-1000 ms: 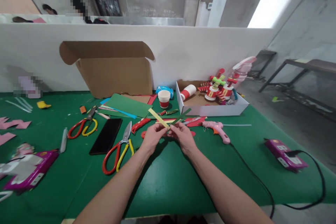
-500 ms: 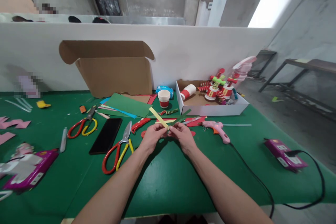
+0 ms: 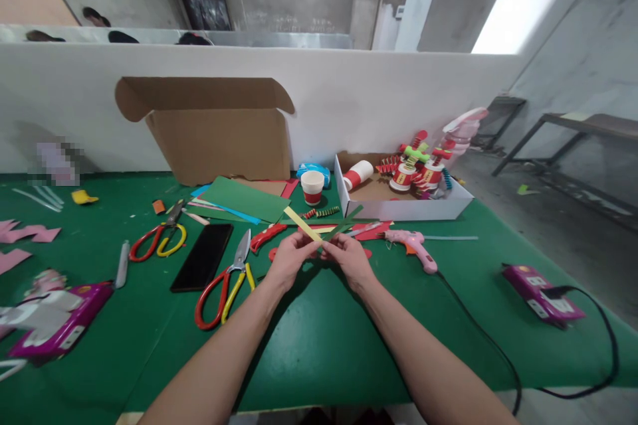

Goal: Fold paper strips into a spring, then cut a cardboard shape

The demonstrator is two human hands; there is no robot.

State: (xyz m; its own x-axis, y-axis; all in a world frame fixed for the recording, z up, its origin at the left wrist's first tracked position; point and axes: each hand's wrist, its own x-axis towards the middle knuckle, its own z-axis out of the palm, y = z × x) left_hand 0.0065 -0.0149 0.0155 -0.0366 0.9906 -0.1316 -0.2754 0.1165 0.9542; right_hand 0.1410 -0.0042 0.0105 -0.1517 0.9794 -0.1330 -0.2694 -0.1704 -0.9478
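Observation:
Pinched between my two hands are a yellow paper strip [image 3: 302, 222] and a green paper strip [image 3: 345, 222], which cross at my fingertips. My left hand [image 3: 293, 257] is closed on the end with the yellow strip, which slants up to the left. From my right hand [image 3: 349, 259], also closed, the green strip slants up to the right. Both hands meet just above the table, thumbs almost touching. Behind them lie red paper pieces [image 3: 375, 231] and folded paper springs [image 3: 326, 211]. My fingers hide the exact joint of the strips.
A pink glue gun [image 3: 416, 247] with its cord lies to the right. Scissors [image 3: 224, 289], a phone [image 3: 202, 257] and a red-handled knife [image 3: 268, 236] lie left. Farther back are coloured paper sheets [image 3: 249, 198], a paper cup [image 3: 312, 187] and a white box [image 3: 406, 208] holding paper-cup figures.
Both hands stay in nearly the same place, still pinching the crossed strips. Only slight finger movement shows, and the whole view has shifted a little.

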